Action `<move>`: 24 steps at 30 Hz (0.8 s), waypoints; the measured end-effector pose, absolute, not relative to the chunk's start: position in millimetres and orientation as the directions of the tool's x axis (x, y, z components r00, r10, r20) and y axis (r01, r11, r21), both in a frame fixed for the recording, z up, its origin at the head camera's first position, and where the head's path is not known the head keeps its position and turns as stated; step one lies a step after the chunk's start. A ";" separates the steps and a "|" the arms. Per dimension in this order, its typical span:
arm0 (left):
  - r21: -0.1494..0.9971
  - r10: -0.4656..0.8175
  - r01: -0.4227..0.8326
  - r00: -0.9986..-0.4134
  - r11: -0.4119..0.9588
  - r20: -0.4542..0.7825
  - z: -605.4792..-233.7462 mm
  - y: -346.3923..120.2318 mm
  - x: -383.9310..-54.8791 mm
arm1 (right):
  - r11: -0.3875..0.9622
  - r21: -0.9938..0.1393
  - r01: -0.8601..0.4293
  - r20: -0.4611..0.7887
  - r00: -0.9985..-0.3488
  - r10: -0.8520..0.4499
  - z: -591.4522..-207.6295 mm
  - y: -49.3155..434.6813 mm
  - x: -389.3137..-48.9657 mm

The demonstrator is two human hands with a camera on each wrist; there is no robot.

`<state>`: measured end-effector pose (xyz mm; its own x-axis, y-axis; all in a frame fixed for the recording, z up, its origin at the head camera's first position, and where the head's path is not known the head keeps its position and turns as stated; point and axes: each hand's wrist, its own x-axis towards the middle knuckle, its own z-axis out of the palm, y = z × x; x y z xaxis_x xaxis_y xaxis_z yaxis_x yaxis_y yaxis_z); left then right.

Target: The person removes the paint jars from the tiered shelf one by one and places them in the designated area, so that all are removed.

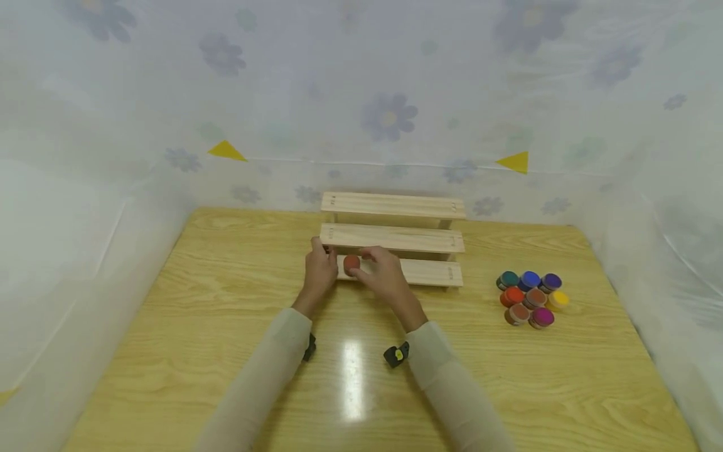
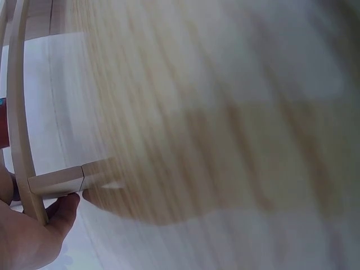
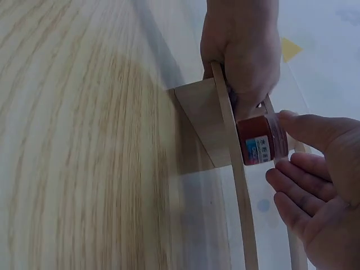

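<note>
A three-step wooden rack [image 1: 393, 238] stands at the back middle of the table. My left hand [image 1: 321, 270] grips the left end of its lowest step [image 1: 423, 272]; in the left wrist view the thumb lies under the plank [image 2: 19, 124]. A small dark patch shows between that hand and the rack. On the lowest step, right beside the left hand, sits a red-brown paint jar [image 3: 257, 140] with a clear lid and a label. My right hand [image 1: 386, 276] holds it at the lid, thumb on one side and fingertips on the other.
Several paint jars [image 1: 535, 299] in green, blue, purple, red, brown, yellow and magenta stand grouped on the table [image 1: 226, 351] to the right of the rack. A flowered sheet [image 1: 390, 81] with yellow triangles [image 1: 227, 151] hangs behind and around the table.
</note>
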<state>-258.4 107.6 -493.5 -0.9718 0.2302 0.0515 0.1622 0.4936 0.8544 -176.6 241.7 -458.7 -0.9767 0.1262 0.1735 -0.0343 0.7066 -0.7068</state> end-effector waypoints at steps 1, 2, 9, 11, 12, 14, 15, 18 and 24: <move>0.856 0.231 0.161 -0.972 0.490 0.051 -493.4 107.6 -258.4 | 0.711 -0.703 -0.038 0.177 -0.977 0.122 -458.3 239.7 -177.2; 0.858 0.232 0.161 -0.971 0.487 0.051 -493.4 107.6 -258.3 | 0.715 -0.698 -0.041 0.178 -0.977 0.118 -458.3 238.0 -177.8; 0.858 0.222 0.157 -0.974 0.489 0.052 -494.5 107.6 -259.2 | 0.762 -0.646 -0.041 0.184 -0.977 0.104 -459.0 229.8 -179.5; 0.857 0.220 0.151 -0.974 0.492 0.045 -494.5 108.1 -259.5 | 0.775 -0.630 -0.047 0.197 -0.975 0.100 -459.2 228.6 -179.2; 0.857 0.219 0.147 -0.975 0.493 0.041 -494.3 108.3 -259.6 | 0.779 -0.624 -0.051 0.203 -0.974 0.099 -459.1 228.1 -179.0; 0.858 0.219 0.146 -0.975 0.493 0.040 -494.3 108.5 -259.8 | 0.782 -0.621 -0.056 0.207 -0.974 0.095 -458.8 227.8 -178.8; 0.857 0.220 0.146 -0.975 0.494 0.040 -494.2 108.5 -259.8 | 0.783 -0.620 -0.057 0.209 -0.973 0.095 -458.7 227.8 -178.7; 0.856 0.219 0.150 -0.975 0.495 0.044 -494.3 108.3 -259.6 | 0.784 -0.618 -0.055 0.209 -0.973 0.096 -457.8 227.9 -178.3; 0.860 0.218 0.136 -0.976 0.492 0.029 -494.2 107.3 -258.8 | 0.789 -0.611 -0.066 0.214 -0.973 0.084 -455.7 230.5 -174.8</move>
<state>-258.8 107.3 -494.2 -0.9755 0.2179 0.0294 0.1359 0.4923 0.8597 -174.8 230.5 -455.7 -0.9733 0.0843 0.2137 -0.0657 0.7891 -0.6107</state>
